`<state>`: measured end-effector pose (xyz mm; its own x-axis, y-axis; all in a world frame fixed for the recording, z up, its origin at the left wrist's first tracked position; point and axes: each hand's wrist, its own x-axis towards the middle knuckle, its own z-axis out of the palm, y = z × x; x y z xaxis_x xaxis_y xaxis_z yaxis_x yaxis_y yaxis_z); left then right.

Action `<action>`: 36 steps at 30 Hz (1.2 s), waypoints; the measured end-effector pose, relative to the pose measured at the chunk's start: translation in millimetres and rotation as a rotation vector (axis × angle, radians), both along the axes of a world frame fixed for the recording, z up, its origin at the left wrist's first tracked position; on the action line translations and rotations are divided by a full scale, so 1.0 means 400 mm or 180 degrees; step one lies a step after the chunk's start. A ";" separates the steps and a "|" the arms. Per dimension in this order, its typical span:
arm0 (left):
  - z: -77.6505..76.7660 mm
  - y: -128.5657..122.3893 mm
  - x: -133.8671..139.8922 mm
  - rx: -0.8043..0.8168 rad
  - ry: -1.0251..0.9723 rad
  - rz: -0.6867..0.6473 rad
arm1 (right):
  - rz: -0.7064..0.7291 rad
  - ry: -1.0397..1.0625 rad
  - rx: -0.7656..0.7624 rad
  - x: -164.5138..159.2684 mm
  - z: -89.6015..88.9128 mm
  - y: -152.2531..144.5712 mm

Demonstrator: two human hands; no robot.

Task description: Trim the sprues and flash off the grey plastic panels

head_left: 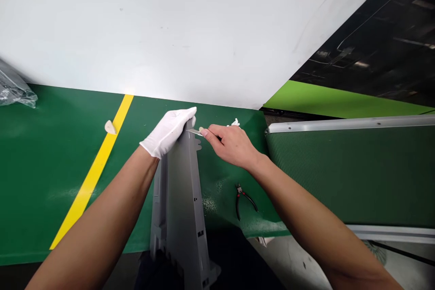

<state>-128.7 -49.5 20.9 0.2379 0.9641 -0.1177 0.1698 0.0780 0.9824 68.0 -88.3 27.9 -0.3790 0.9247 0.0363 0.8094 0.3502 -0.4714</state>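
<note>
Grey moulded plastic fills the middle of the head view: a long tapered plastic part (183, 199) stands on end, its foot down at the near edge of the green worktop (41, 176) and its narrow top leaning away. The left hand (168, 131), in a white glove, is clenched over that top end, steadying it. The right hand (233, 145) is bare and pinches a small trimming blade (195, 132) between thumb and fingers, its tip touching the part's upper right edge just beside the gloved fingers. White shavings (234, 123) lie just beyond the right hand, and fine specks dust the worktop near the part's right side.

Judging by this, the step in hand is trimming burrs off the part's top edge. The next stroke calls for a shallow blade angle, drawn away from the gloved fingers, with the left grip firm so the part does not rock.

Side cutters (244, 199) lie near the worktop's near edge. A yellow line (98, 163) crosses the left portion; a conveyor belt (356, 176) adjoins the right edge.
</note>
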 end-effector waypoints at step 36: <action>-0.008 -0.001 0.016 0.0114 -0.0088 0.0186 | -0.0054 0.0257 0.0027 0.014 0.007 -0.063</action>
<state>-122.3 -49.7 17.7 0.1839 0.9799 -0.0769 0.1386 0.0516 0.9890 73.5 -113.4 30.7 -0.3588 0.9305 0.0739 0.7746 0.3410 -0.5326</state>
